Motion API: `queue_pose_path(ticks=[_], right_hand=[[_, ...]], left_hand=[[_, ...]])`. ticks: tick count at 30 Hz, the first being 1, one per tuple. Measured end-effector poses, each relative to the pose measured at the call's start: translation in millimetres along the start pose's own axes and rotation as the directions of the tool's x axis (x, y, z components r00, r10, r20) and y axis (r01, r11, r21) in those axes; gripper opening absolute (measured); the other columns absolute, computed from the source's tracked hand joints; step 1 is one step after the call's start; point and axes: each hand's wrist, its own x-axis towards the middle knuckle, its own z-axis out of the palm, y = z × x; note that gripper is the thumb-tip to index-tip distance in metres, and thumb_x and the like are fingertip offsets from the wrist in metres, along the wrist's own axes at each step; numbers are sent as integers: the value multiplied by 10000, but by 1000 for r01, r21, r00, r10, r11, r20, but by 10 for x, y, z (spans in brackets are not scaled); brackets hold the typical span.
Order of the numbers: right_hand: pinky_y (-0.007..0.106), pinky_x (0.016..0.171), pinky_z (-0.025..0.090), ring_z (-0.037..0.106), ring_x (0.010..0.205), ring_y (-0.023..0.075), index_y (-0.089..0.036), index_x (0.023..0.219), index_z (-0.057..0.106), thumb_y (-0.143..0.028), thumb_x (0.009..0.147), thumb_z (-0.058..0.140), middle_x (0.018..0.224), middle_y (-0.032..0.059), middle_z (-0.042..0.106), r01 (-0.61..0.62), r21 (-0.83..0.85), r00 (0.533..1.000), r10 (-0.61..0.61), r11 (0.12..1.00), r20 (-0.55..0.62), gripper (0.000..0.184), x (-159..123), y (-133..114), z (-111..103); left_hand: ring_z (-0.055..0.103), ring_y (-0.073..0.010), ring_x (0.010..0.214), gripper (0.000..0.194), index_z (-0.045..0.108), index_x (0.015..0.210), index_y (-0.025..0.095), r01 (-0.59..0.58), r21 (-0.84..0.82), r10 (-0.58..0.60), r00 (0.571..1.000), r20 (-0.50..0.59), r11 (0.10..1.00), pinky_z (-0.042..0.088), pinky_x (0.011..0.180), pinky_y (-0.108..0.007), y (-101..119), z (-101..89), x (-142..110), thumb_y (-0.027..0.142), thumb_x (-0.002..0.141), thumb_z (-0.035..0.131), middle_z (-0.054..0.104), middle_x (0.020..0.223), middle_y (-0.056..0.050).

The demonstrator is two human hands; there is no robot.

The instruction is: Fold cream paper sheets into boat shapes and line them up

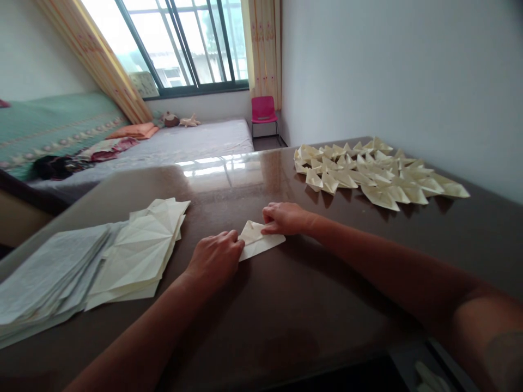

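A small piece of folded cream paper (262,247) lies on the brown table in front of me, with a pointed flap on its far side and a long straight near edge. My left hand (217,251) is closed on its left end, the fingers curled and the thumb hidden. At the upper right of the paper, my right hand (286,218) pinches the flap, its fingers bent over and the thumb along the fold. Parts of the paper are covered by both hands.
Creased cream sheets (134,245) lie left of my hands, beside a stack of greyish papers (53,272). Many folded paper boats (376,174) stand in rows at the right rear of the glossy table (229,201). Beyond are a bed (212,136) and a pink chair (263,110).
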Motion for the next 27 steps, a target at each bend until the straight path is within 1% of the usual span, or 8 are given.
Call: queue_pose_path(ticks=[3, 7, 11, 15, 18, 22, 25, 27], right_hand=[[233, 587, 366, 604, 836, 182, -216, 887, 646, -500, 728, 645, 967, 42, 679, -14, 60, 998, 10, 998, 66, 326, -4, -31, -20], [211, 565, 371, 575, 712, 137, -189, 851, 639, -327, 699, 668, 826, 13, 672, -20, 230, 995, -3, 973, 99, 208, -12, -16, -30], [195, 624, 402, 569, 784, 127, -155, 931, 613, -168, 691, 613, 918, 24, 651, 92, 397, 996, -77, 913, -55, 240, -2, 9, -2], [211, 665, 409, 547, 769, 115, -157, 988, 580, -120, 712, 579, 884, 2, 623, 246, 441, 968, -198, 863, -153, 278, -7, -11, -14], [230, 681, 428, 560, 765, 117, -163, 1021, 522, -144, 725, 611, 876, -5, 623, 300, 530, 954, -243, 793, -176, 310, 4, -40, 5], [251, 708, 472, 599, 824, 138, -175, 987, 456, -192, 713, 680, 926, 27, 631, 212, 737, 971, -51, 641, -234, 354, 67, -52, 130], [263, 703, 499, 617, 841, 154, -180, 990, 426, -248, 684, 732, 958, 45, 640, 110, 878, 993, -11, 466, -118, 438, 98, -61, 223], [258, 688, 500, 621, 837, 159, -181, 982, 432, -263, 667, 748, 960, 37, 643, 95, 897, 995, -79, 431, -67, 453, 95, -76, 249]], left_hand=[[614, -222, 757, 206, 641, 833, 200, 14, -8, -14, 1000, -13, 1000, 424, 592, -317, -4, 24, 12, 144, 829, 443, 601, 806, -62], [609, -222, 752, 208, 640, 827, 210, 38, -25, -38, 999, -13, 999, 426, 591, -317, 0, 40, 7, 164, 848, 438, 599, 799, -56], [601, -216, 841, 244, 644, 930, 240, 79, -89, -89, 990, -113, 993, 442, 615, -302, 6, 62, 18, 206, 901, 404, 626, 892, -45], [511, -248, 1104, 321, 552, 1202, 214, 101, -228, -185, 904, -385, 968, 465, 800, -330, -12, 121, 86, 334, 927, 437, 595, 1176, -82], [535, -242, 1052, 351, 564, 1192, 214, 30, -404, -180, 924, -338, 914, 455, 841, -340, -55, 200, 160, 391, 897, 493, 641, 1084, -62], [587, -168, 744, 245, 638, 909, 191, 75, -712, -244, 960, -138, 698, 455, 675, -279, -123, 308, 235, 389, 873, 499, 653, 798, -12], [582, -141, 669, 252, 575, 882, 168, 57, -917, -348, 933, -92, 394, 452, 595, -243, -144, 349, 262, 413, 821, 563, 638, 763, 0], [606, -149, 697, 323, 526, 942, 168, 38, -985, -394, 919, -33, 171, 470, 576, -239, -142, 363, 272, 441, 788, 603, 648, 831, -13]])
